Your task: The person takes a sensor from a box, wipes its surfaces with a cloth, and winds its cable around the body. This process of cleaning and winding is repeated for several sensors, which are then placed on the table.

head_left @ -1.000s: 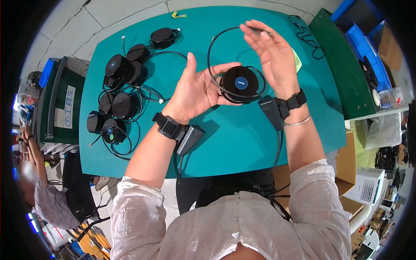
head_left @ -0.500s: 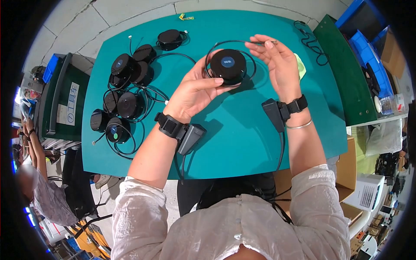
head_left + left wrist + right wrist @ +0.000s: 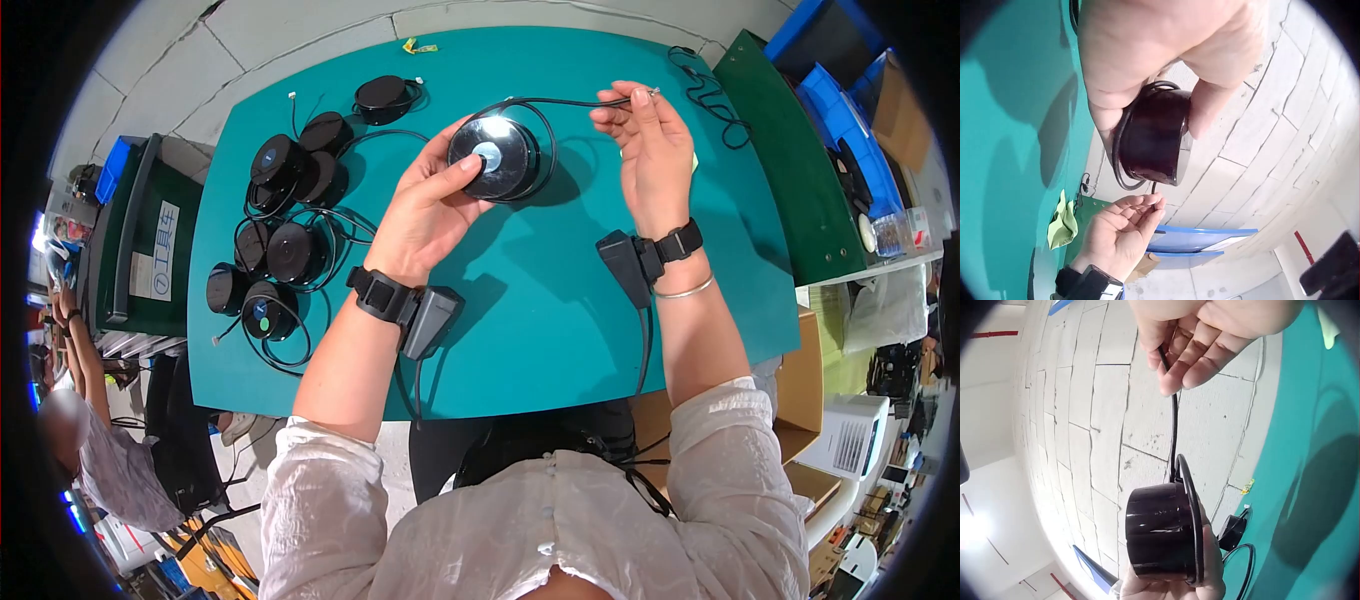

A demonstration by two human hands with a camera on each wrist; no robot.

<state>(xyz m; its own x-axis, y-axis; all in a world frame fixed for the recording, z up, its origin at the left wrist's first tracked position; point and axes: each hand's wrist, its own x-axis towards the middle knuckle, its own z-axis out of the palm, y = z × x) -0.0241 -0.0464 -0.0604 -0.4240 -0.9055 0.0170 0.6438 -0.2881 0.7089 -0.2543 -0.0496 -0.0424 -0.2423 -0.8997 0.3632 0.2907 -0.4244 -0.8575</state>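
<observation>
puck (image 3: 492, 158) label unreadable, cable (image 3: 560, 101) tip tiny, bystander blurred

a cluster of black pucks (image 3: 285, 215) with tangled cables sits near the teal desk's (image 3: 560, 310) left edge; a coiled black cable (image 3: 705, 90) lies at its far right corner.

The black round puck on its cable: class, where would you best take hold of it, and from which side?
Probably round its curved side wall, fingers across its width, as the left hand grips the black puck. Come from the side away from where the cable leaves toward the right hand: the glossy flat face offers no hold.
</observation>
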